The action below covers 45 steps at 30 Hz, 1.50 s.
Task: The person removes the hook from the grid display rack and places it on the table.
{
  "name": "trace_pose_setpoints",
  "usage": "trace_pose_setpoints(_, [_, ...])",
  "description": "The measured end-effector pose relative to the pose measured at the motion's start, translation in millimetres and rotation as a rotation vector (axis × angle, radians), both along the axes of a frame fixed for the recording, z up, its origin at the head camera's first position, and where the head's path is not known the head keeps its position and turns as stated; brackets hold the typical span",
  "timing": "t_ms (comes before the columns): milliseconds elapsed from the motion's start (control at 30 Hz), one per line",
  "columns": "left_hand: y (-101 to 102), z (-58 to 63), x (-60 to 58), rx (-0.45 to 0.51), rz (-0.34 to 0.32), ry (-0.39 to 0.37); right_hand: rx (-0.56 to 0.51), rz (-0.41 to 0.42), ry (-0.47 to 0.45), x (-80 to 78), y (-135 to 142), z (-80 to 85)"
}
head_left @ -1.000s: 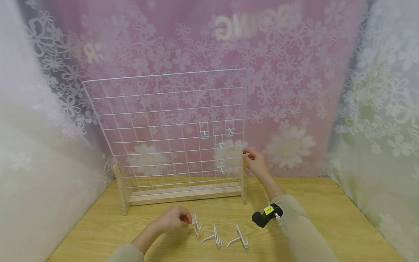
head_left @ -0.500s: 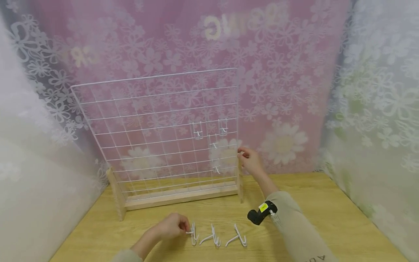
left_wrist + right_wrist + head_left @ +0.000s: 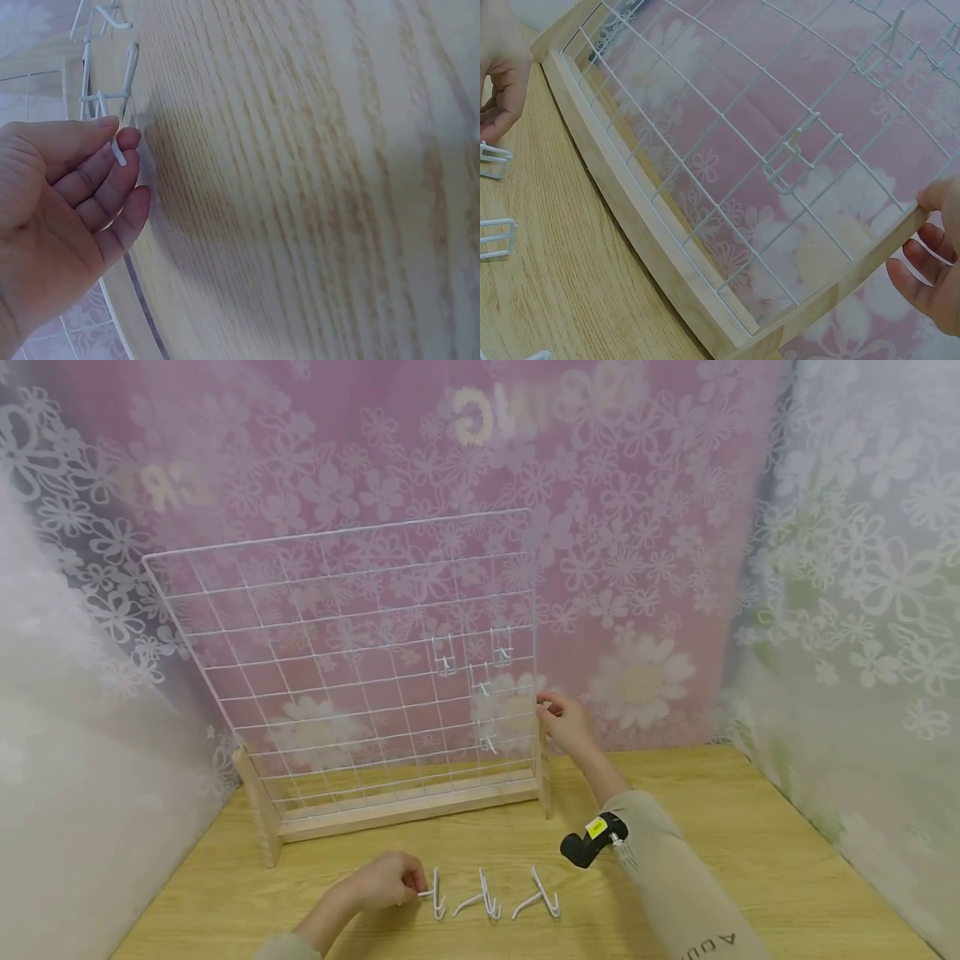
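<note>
On the tabletop, my left hand (image 3: 386, 881) pinches the prong of a white wire hook (image 3: 438, 897) between thumb and fingertips. The left wrist view shows that prong (image 3: 120, 154) poking out past the thumb. Two similar hooks, a middle one (image 3: 480, 897) and a right one (image 3: 538, 897), lie in line with it. Behind them a white wire grid rack (image 3: 352, 531) stands in a wooden base (image 3: 408, 810). My right hand (image 3: 570, 727) holds the rack's right edge, at the top of the wooden side post (image 3: 847, 289). Several hooks, one of them low on the mesh (image 3: 791, 157), hang on the grid's right side.
The wood-grain table (image 3: 660, 860) reaches to a pink floral curtain (image 3: 645, 568) at the back. Pale floral sheets close off the left side (image 3: 60, 760) and right side (image 3: 862, 652). A black camera mount (image 3: 592, 841) sits on the right sleeve.
The left hand has lowered its hook to the tabletop, left of the other two. The head view has shifted slightly, while the right hand stays on the rack's edge.
</note>
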<state>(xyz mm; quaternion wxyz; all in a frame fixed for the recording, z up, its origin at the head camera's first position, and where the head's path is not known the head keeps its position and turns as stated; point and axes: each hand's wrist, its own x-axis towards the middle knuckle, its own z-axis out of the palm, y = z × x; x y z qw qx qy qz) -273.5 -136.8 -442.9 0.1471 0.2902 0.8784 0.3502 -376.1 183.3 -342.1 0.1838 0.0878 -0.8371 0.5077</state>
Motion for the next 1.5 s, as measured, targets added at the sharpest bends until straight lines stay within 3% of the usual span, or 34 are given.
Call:
trace_pose_setpoints(267, [-2,0.9,-1.8,-0.007,0.003,-0.017,-0.001,0.006,-0.007,-2.0,1,1.0])
trace_pose_setpoints(467, [-3,1.4,-4.1,-0.014,0.001,0.015,-0.006,-0.006,-0.009,-0.4,-1,1.1])
trace_pose_setpoints(800, [1,15.2,-13.2,0.017,0.039,0.057,-0.009,-0.008,-0.006,-1.5,1,0.5])
trace_pose_setpoints(967, [-1,27.4,-21.2,0.06,0.058,0.108,-0.005,-0.007,-0.012,-3.1,0,-0.5])
trace_pose_setpoints(1100, [-2,42.0,-26.2,0.092,0.123,0.177,-0.015,-0.004,-0.009,-4.0,-1,-0.8])
trace_pose_setpoints(1267, [-1,62.6,-29.8,0.146,0.242,0.15,-0.005,-0.004,-0.012,-4.0,-1,-2.3])
trace_pose_setpoints(1400, [-1,79.0,-33.6,0.215,0.291,0.138,-0.006,-0.002,-0.009,-3.4,0,-2.4])
trace_pose_setpoints(1500, [0,91.7,-35.8,0.254,0.319,0.171,-0.016,-0.003,-0.006,-3.5,0,-2.0])
